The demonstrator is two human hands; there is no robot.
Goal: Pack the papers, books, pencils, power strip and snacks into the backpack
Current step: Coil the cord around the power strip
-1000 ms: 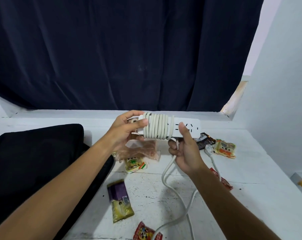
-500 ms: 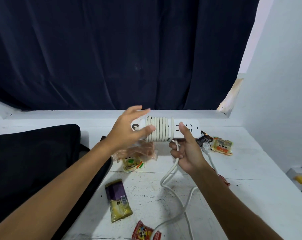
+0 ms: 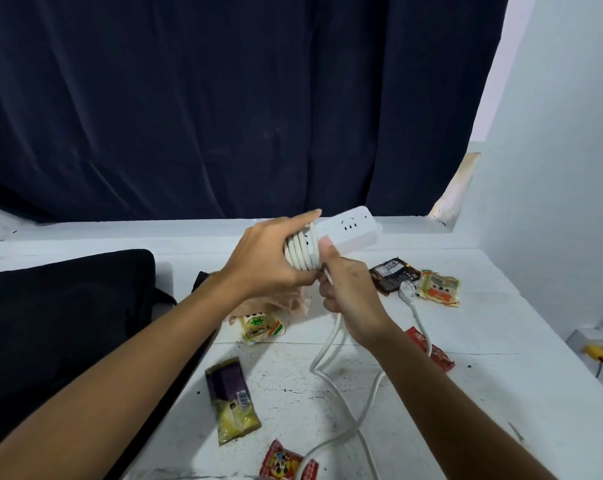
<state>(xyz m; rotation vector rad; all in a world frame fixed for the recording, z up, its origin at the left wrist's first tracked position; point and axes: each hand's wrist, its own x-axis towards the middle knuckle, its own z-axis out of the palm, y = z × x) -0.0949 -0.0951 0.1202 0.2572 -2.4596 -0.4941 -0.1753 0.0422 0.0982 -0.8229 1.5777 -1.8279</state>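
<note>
I hold a white power strip (image 3: 350, 225) in the air above the white table (image 3: 483, 358). Its cord is wound several times round the strip's left half. My left hand (image 3: 268, 261) wraps over those coils and grips them. My right hand (image 3: 348, 289) holds the strip's underside with the thumb up and pinches the loose cord (image 3: 331, 341). The rest of the cord hangs to the table and loops; its plug (image 3: 406, 291) lies by the snacks. The black backpack (image 3: 61, 323) lies flat at the left.
Snack packets are scattered on the table: a purple-yellow one (image 3: 230, 400), a red one (image 3: 286, 462) at the front edge, a green-white one (image 3: 258, 323), a brown one (image 3: 391, 273), an orange-yellow one (image 3: 438, 287), a red one (image 3: 429, 351). A dark curtain (image 3: 223, 98) hangs behind.
My left hand has moved from the strip's left end over the coils and closed round them. The strip has tilted, its right end higher. My right hand has slid left along the cord.
</note>
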